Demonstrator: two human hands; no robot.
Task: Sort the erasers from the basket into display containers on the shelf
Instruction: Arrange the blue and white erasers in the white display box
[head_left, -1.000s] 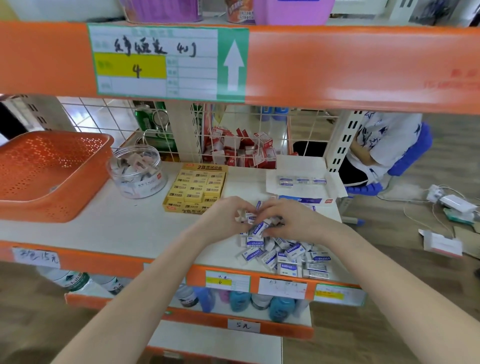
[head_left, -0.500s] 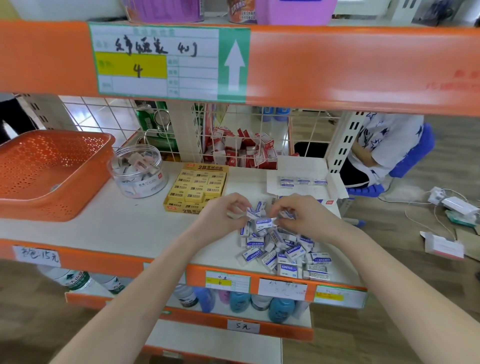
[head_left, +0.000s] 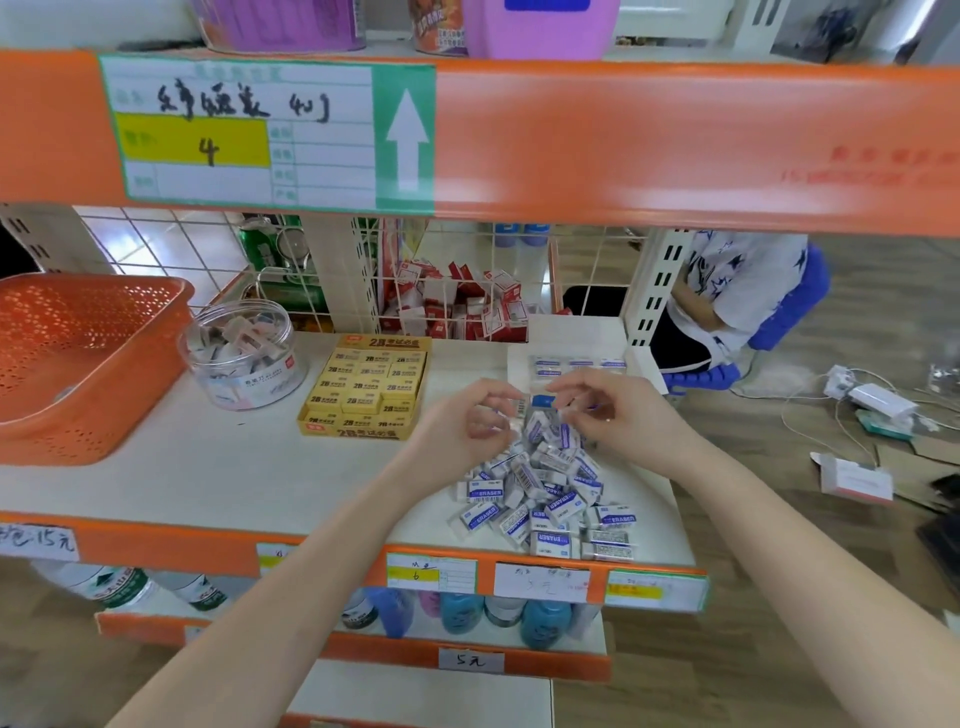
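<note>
A heap of small white-and-blue erasers (head_left: 545, 493) lies on the white shelf (head_left: 208, 467) near its front right. Above the heap's far end my left hand (head_left: 467, 421) holds erasers in curled fingers. My right hand (head_left: 613, 410) pinches erasers beside it, just in front of a white open display box (head_left: 576, 364) that holds a row of the same erasers. An orange basket (head_left: 78, 364) stands at the far left. A clear round tub (head_left: 241, 353) holds pale erasers. A yellow box (head_left: 369, 387) is packed with yellow 2B erasers.
A wire grid (head_left: 467, 270) backs the shelf, with red-and-white boxes behind it. The orange upper shelf beam (head_left: 623, 140) hangs low overhead. Bottles (head_left: 457, 618) stand on the shelf below. A seated person (head_left: 737, 291) and loose cables and boxes (head_left: 872, 405) are on the floor at right.
Both hands have risen from the heap with erasers and moved back toward the white display box.
</note>
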